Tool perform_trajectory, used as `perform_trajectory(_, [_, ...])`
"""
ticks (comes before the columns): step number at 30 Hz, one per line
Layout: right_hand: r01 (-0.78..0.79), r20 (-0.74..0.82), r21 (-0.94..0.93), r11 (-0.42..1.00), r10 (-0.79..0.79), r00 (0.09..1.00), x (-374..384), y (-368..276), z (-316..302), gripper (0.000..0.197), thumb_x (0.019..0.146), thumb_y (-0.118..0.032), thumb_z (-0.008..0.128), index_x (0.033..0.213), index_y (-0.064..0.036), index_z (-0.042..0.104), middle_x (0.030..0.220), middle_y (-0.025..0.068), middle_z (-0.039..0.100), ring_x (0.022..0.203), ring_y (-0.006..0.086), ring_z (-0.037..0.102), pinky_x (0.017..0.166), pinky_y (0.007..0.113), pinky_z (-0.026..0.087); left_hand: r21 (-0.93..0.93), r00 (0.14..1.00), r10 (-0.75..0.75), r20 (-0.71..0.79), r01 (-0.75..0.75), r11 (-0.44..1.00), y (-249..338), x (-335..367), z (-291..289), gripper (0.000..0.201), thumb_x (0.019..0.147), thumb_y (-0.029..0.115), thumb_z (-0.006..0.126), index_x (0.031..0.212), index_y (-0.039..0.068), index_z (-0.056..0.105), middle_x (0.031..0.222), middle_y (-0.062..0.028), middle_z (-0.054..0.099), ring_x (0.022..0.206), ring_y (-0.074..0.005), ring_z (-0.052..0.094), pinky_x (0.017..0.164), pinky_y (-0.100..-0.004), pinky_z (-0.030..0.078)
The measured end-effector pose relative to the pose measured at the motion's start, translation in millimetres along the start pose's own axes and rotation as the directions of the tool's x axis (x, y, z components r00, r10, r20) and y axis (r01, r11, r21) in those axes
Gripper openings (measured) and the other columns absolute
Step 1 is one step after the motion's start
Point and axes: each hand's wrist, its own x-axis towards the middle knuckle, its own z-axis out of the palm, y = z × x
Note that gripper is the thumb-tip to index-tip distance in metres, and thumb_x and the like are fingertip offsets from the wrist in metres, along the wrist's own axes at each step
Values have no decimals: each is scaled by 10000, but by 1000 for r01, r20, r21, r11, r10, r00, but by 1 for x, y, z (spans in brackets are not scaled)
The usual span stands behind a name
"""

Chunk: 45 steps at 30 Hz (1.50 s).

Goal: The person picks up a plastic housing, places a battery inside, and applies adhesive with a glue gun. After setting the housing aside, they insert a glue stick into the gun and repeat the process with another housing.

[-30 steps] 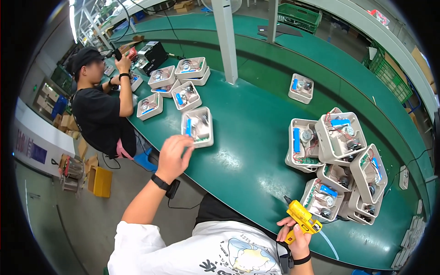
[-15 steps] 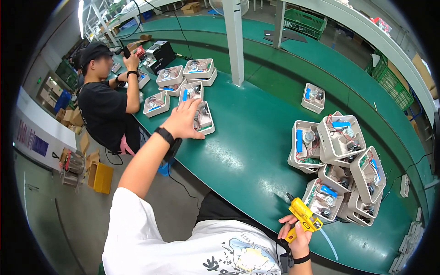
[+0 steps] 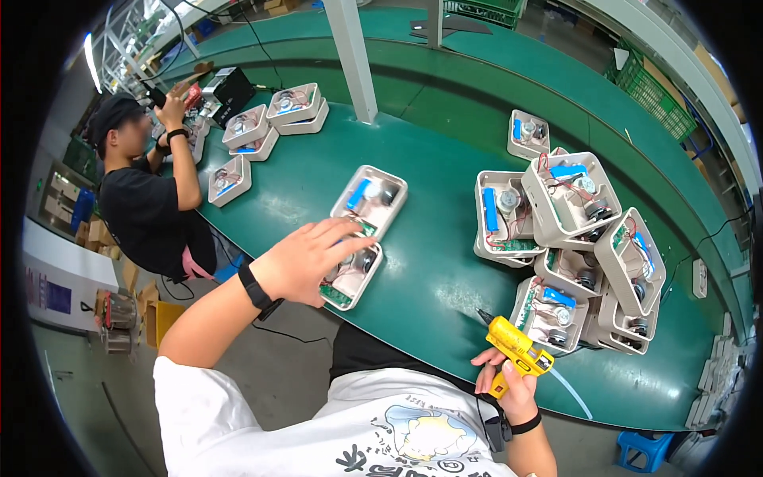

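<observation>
My left hand reaches over a pale plastic housing near the table's front edge. Its thumb lies at the near side and its fingers curl over the top, gripping the housing and hiding part of the inside. Touching its far end is a second open housing with a blue battery, a round dark part and red wires. In my right hand is a yellow hot glue gun, its dark nozzle pointing up and left over the green table. A translucent glue stick trails from its back.
Several similar housings are piled at the right, and one stands behind them. More housings are at the far left, beside a co-worker. A white post rises behind the table. A blue stool sits at lower right.
My left hand has drawn two housings nearer and to the right, away from the far-left group. The glue gun stays in my right hand. The whole view has shifted slightly.
</observation>
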Motion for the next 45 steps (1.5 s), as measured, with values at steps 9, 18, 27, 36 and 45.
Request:
perform_trajectory(9, [-22, 39, -23, 999, 23, 999, -4, 1, -4, 307, 1081, -273, 682, 1202, 10, 672, 1240, 344, 727, 687, 239, 696, 663, 438, 655, 435, 963, -200, -179, 260, 862, 9, -18, 21, 1003, 835, 157, 846, 1724, 68, 389, 1746, -268, 416, 1584, -466, 457, 1274, -584, 406])
perform_trajectory(18, [-51, 24, -57, 997, 53, 998, -8, -2, -3, 334, 1046, -267, 721, 1202, 28, 735, 1265, 321, 741, 729, 234, 715, 714, 429, 662, 77, 801, -353, -483, 440, 895, 48, 40, 83, 1149, 915, 566, 870, 1734, -15, 310, 1758, -285, 397, 1550, -454, 486, 1271, -622, 361])
perform_trajectory(27, [-36, 19, -36, 999, 37, 999, -12, 1, -5, 339, 1047, -265, 714, 1204, 36, 728, 1248, 318, 743, 736, 240, 720, 713, 426, 662, -4, 838, -341, -426, 375, 927, 2, 73, 68, 1159, 891, 631, 867, 1724, 3, 362, 1642, -194, 552, 1439, -381, 567, 1178, -601, 411])
perform_trajectory(36, [-41, 0, -45, 998, 41, 999, -7, -3, -2, 368, 1043, -293, 725, 1200, 40, 735, 1225, 323, 759, 738, 250, 740, 710, 410, 651, 79, 930, 12, -367, 19, 997, 38, 33, 67, 1064, 800, 592, 911, 1633, 57, 520, 1513, -160, 621, 1378, -384, 578, 1167, -550, 424])
perform_trajectory(45, [-84, 5, -47, 995, 85, 996, -7, -4, -1, 372, 1034, -303, 735, 1196, 32, 747, 1213, 313, 772, 741, 256, 759, 696, 392, 647, -237, 964, 46, -264, -111, 965, 75, 40, 46, 674, 843, 385, 933, 1436, 150, 716, 1520, -137, 647, 1366, -400, 605, 1206, -575, 409])
